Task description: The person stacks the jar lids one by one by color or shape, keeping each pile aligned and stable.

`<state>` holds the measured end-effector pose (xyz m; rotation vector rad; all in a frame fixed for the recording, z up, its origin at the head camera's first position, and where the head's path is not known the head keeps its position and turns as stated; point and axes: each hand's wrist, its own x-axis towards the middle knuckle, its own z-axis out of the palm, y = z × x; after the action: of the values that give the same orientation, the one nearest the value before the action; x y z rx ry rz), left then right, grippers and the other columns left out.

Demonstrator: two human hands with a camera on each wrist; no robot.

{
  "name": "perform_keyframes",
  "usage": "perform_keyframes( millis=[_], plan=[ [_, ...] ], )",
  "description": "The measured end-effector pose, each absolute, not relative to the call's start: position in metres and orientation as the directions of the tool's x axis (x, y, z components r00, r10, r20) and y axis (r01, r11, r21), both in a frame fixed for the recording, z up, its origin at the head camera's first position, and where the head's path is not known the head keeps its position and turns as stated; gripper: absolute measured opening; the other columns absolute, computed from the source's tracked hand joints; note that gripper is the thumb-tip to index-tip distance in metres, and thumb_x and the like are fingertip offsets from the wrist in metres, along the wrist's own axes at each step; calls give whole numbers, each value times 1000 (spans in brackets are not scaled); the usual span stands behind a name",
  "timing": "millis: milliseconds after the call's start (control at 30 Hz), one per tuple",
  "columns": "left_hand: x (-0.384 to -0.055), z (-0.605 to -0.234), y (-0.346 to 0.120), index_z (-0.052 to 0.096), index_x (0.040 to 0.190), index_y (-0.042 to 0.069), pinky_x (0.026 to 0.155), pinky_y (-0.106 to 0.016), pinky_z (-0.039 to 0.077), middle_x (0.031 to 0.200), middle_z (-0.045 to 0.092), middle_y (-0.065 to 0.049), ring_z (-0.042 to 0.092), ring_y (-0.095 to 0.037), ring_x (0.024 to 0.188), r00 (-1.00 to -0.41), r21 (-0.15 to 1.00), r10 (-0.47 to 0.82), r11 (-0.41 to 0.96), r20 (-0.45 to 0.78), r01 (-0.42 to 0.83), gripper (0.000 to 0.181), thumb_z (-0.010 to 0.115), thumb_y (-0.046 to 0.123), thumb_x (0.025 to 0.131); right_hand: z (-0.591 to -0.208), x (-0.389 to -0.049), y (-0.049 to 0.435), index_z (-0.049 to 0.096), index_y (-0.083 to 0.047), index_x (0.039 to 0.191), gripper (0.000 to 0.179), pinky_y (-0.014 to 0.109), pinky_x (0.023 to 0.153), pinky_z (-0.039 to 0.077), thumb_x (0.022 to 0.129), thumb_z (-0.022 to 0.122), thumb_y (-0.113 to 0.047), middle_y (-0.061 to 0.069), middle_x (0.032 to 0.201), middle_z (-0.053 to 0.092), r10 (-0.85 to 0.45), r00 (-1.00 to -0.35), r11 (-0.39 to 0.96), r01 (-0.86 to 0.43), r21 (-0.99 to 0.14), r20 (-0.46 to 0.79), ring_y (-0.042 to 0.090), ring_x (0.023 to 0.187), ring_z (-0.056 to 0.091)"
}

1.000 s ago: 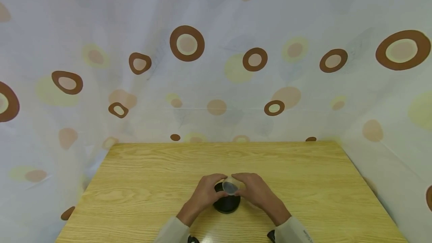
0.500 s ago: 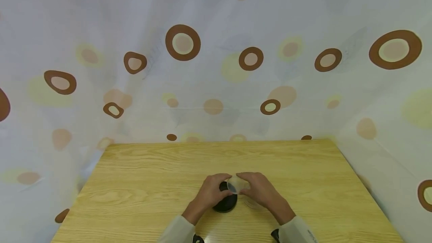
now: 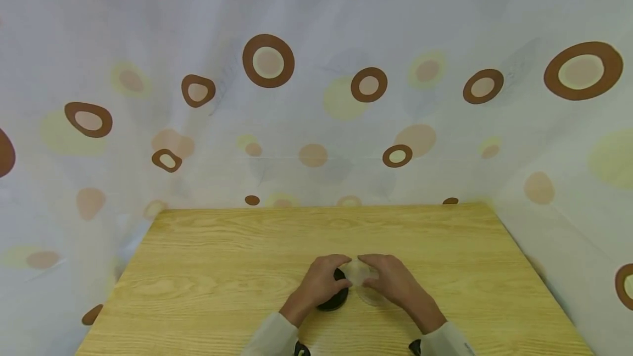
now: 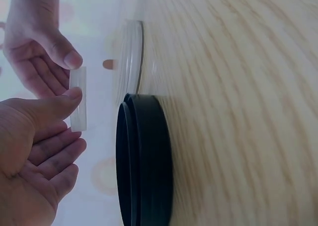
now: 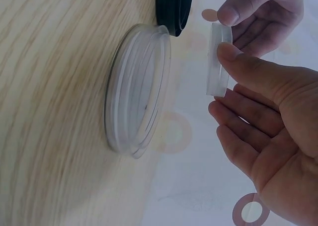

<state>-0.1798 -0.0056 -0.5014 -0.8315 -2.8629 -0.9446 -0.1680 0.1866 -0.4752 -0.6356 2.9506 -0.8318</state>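
A small translucent round disc with a low rim (image 3: 357, 272), perhaps a lid, is held above the table between both hands. My left hand (image 3: 323, 280) pinches its left side with thumb and fingers, and my right hand (image 3: 395, 284) pinches the right side. Edge-on in the left wrist view, the disc (image 4: 78, 114) has a thumb across its face. Below the left hand a black round shallow container (image 4: 154, 156) rests on the table. Beside it, under the right hand, lies a larger clear plastic round dish or lid (image 5: 119, 97); the hands partly cover both in the head view.
The wood-grain table (image 3: 222, 257) extends around the hands. A pale curtain (image 3: 316, 120) with brown and yellow spots hangs behind it and along both sides. Light sleeves (image 3: 272, 337) cover the forearms at the bottom edge.
Both hands have carried the disc rightward, from over the black container to between it and the clear dish. The disc's tilt has changed, and the view has shifted slightly.
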Motion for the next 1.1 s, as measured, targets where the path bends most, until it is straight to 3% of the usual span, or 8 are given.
perform_keyframes(
  millis=[633, 833, 1100],
  plan=[
    [-183, -509, 21, 67, 114, 8, 90, -26, 53, 114, 69, -2, 65, -16, 106, -816, 447, 547, 693, 185, 566, 37, 76, 19, 80, -487, -165, 208, 67, 0, 114, 45, 43, 84, 55, 72, 80, -7, 13, 111, 70, -362, -923, 796, -378, -472, 130, 30, 101, 66],
    [-181, -508, 28, 69, 111, 10, 84, -24, 54, 109, 71, 0, 66, -14, 100, -812, 423, 558, 703, 173, 572, 34, 77, 18, 79, -488, -163, 212, 66, 0, 115, 45, 44, 86, 54, 72, 79, -6, 12, 112, 69, -339, -938, 799, -329, -503, 75, 30, 103, 65],
    [-181, -510, 35, 69, 113, 11, 85, -25, 54, 111, 70, 1, 66, -14, 102, -819, 364, 561, 742, 122, 563, 37, 78, 19, 78, -492, -161, 213, 67, -1, 114, 46, 44, 86, 54, 70, 80, -5, 11, 112, 70, -331, -943, 820, -310, -481, 44, 29, 103, 66]
  ],
)
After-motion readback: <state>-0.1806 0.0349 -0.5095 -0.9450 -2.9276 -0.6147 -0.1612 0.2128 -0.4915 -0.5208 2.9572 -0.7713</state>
